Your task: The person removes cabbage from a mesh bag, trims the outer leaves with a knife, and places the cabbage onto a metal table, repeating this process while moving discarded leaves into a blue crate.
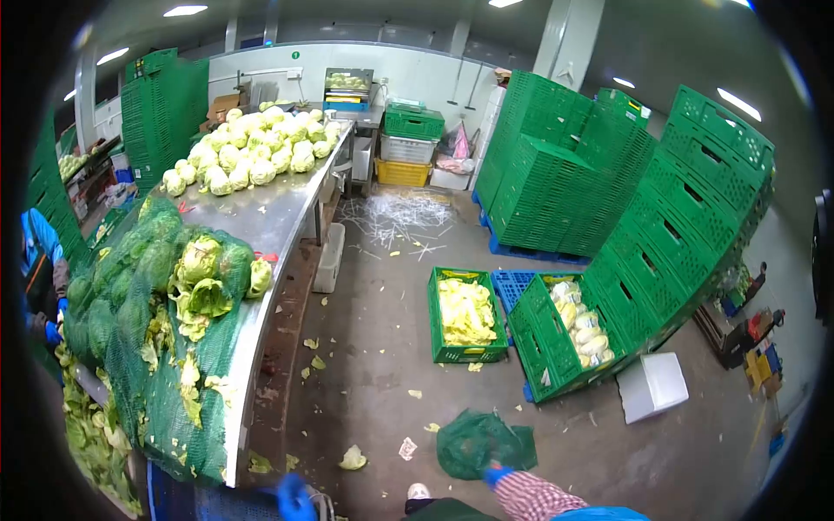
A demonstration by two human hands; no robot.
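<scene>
At the bottom of the view, my right hand (496, 476), in a blue glove below a checked sleeve, is closed at the edge of a green mesh bag (486, 441). The bag is bunched up and looks limp, over the floor. My left hand (296, 498), also blue-gloved, is beside the metal table's near corner; its fingers are blurred. On that metal table (269, 211) a large green net sack (130, 295) lies spread, with cabbages inside. Loose cabbages (207, 278) and torn leaves lie on its mesh.
A heap of pale cabbages (252, 148) covers the table's far end. Green crates of leaves (466, 311) and wrapped cabbages (580, 321) stand right of centre, beside tall crate stacks (678, 217). A white box (651, 388) sits nearby. Another person (42, 252) stands at far left.
</scene>
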